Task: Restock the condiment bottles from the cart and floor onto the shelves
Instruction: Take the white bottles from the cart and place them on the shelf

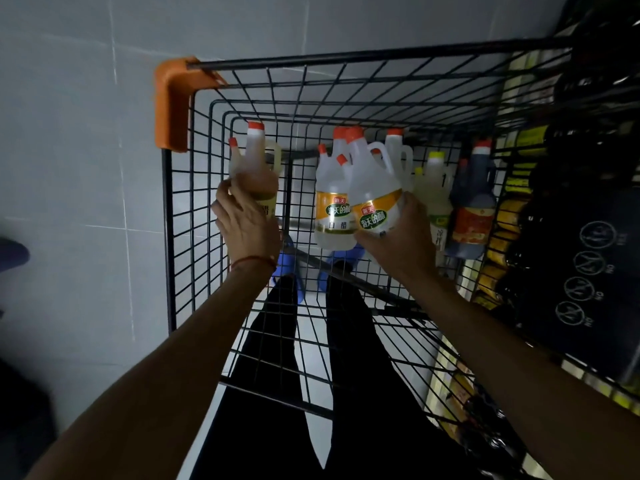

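Down inside the wire cart (346,84), holding two bottles at once. With the left hand (247,226), gripping an amber bottle (258,161) low on its body, fingers (223,199) curled round it, red cap up, close to the cart's left wall and below the orange corner (173,102); blurred, label unreadable. With the right hand (401,237), gripping a clear bottle (370,181) over its yellow-and-green label, fingers wrapped round the lower body, leaning left and touching a second clear bottle (332,202) just beside it. Lifted or resting on the cart's bottom: cannot tell for either. Further right in the cart: a third clear bottle (398,150) behind, a pale bottle (437,195) with yellow cap, then a dark bottle (474,209) with red label by the right wall. Outside that wall, shelves (519,84) with dark goods. Through the mesh, black trousers (349,341), blue shoes (284,265) and grey tiled floor (86,168). Red string (254,262) on the left wrist.
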Motion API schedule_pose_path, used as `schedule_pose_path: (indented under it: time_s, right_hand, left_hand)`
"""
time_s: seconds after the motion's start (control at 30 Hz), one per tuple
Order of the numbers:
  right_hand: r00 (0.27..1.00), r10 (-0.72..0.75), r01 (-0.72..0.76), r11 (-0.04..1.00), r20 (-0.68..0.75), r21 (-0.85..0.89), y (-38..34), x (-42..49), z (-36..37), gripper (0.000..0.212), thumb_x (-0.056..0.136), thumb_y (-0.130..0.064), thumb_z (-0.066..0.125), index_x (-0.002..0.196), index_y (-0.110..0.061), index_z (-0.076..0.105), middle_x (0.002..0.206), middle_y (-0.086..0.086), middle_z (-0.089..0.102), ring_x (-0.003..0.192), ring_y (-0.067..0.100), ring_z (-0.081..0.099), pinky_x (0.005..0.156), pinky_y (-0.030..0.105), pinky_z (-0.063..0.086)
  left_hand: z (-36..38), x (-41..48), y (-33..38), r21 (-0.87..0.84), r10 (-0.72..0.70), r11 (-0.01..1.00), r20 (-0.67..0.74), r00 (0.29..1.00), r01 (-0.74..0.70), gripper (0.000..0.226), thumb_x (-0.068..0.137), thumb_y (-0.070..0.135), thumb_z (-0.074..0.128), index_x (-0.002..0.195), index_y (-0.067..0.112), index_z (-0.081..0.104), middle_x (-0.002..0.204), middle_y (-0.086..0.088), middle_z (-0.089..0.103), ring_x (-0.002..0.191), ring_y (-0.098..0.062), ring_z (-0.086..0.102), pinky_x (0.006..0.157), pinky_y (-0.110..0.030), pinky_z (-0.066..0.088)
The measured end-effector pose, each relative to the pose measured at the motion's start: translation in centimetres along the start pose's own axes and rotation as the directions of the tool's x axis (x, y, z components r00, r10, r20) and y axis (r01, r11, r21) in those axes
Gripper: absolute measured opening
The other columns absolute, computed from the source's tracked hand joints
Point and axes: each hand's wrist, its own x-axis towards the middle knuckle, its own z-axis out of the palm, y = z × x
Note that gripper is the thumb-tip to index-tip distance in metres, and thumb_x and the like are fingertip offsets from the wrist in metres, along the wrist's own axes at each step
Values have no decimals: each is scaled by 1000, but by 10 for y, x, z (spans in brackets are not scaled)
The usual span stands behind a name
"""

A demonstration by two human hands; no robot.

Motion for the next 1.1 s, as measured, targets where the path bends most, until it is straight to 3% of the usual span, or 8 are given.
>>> schedule_pose_path:
  time_s: [0.13,0.3,0.4,0.53,0.63,0.73,0.93,1.1]
  right_hand:
    - [999,29,-28,999,-45,26,-7,1,3,108,59,-69,83,146,-21,40,134,4,53,117,28,58,89,50,57]
    - [998,30,-30,1000,-48,-4,-6,8,6,107,63,-56,93,147,-19,39,133,10,50,117,33,56,91,50,55]
    - [997,18,-18,1000,-71,0,-5,8,9,105,62,-55,94,145,-17,41,133,9,52,117,33,57,91,52,55]
    - [994,25,-24,1000,-106,15,-7,7,12,107,59,-59,93,143,-16,43,133,8,54,117,32,58,90,53,56]
    - [995,39,-37,999,-97,22,-6,10,14,106,59,-60,93,141,-14,43,134,9,53,117,32,58,90,51,56]
    - [995,27,-24,999,-94,42,-2,16,14,99,59,-54,95,135,-14,46,128,7,55,109,29,60,87,51,58]
    - [994,103,-108,974,37,199,0,9,5,99,38,-59,89,123,-23,51,117,-1,64,103,22,65,87,44,59]
    - [996,63,-83,935,69,344,2,-40,-11,82,56,-25,100,122,-27,53,109,-11,65,95,11,65,79,32,54]
  left_hand:
    - [2,2,4,26,-34,999,-16,999,35,91,74,11,83,150,1,32,145,-23,37,129,-38,39,107,-46,40]
    - [15,1,4,42,-184,983,129,974,180,94,72,42,89,140,4,36,137,-20,39,129,-36,39,112,-46,35]
    - [21,3,3,13,-173,985,133,976,173,84,75,39,85,135,3,37,131,-19,44,124,-36,42,109,-43,33]
    - [20,11,2,-101,-177,975,171,969,196,88,72,31,89,136,4,35,131,-16,48,124,-34,49,106,-45,47]
    - [20,20,0,-115,-217,963,206,954,244,94,69,36,91,138,7,35,132,-15,50,121,-31,53,98,-43,51]
    - [24,26,0,-69,-248,961,222,943,269,99,65,46,91,139,5,37,132,-15,48,121,-31,51,100,-45,51]
    - [6,1,12,-83,-249,956,266,931,280,98,64,51,91,135,3,41,128,-14,51,114,-30,54,92,-42,53]
    - [-31,-37,19,-171,-169,961,254,952,216,101,57,53,94,130,6,44,123,-11,58,110,-31,58,91,-45,55]
